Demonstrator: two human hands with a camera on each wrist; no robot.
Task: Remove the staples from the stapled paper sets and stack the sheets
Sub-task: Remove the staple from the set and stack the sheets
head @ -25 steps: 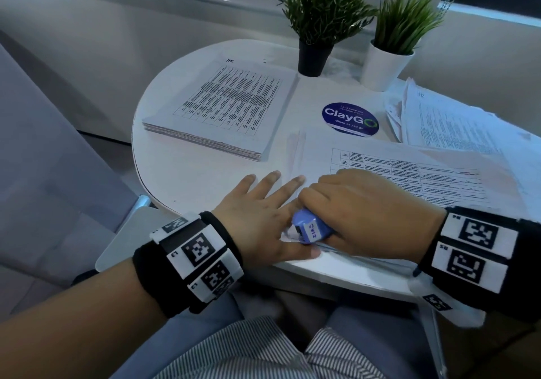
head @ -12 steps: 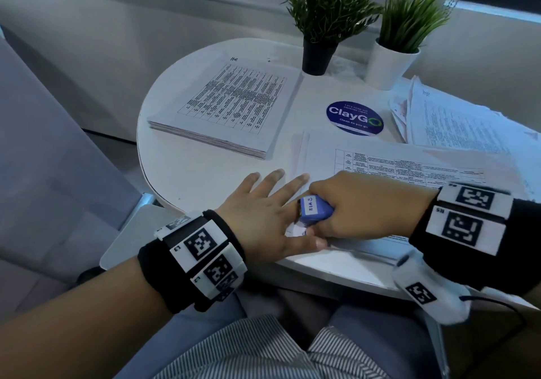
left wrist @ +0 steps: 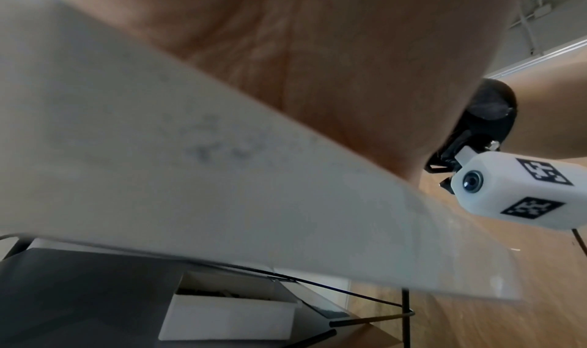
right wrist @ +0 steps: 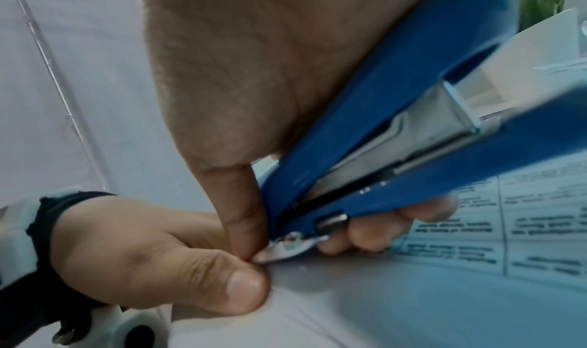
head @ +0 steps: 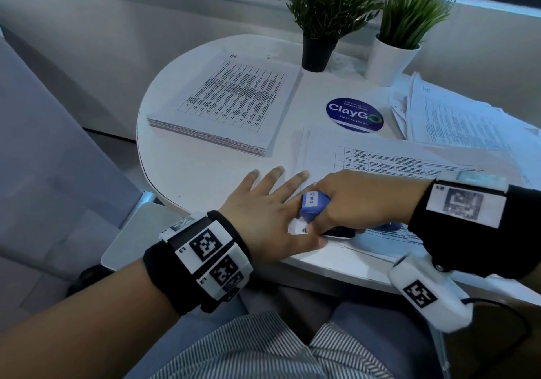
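A stapled paper set [head: 380, 159] printed with a table lies on the round white table [head: 190, 173], its near left corner under my hands. My left hand [head: 272, 211] lies flat with fingers spread and its thumb [right wrist: 222, 285] pressing the paper corner. My right hand [head: 360, 200] grips a blue stapler [head: 313, 205] whose metal remover tip [right wrist: 286, 246] sits at that corner, right beside the left thumb. The staple itself is hidden. In the left wrist view only my palm [left wrist: 317, 64] and the table's edge [left wrist: 222, 177] show.
A neat stack of printed sheets [head: 231, 100] lies at the back left. Loose papers [head: 456, 120] spread at the right. Two potted plants, one in a black pot [head: 317, 53] and one in a white pot [head: 389, 59], stand at the back, with a blue ClayGo sticker [head: 354, 115] in front of them.
My right hand has tilted the stapler up, its rear end rising while the tip stays at the corner. The left hand stays pressed on the paper.
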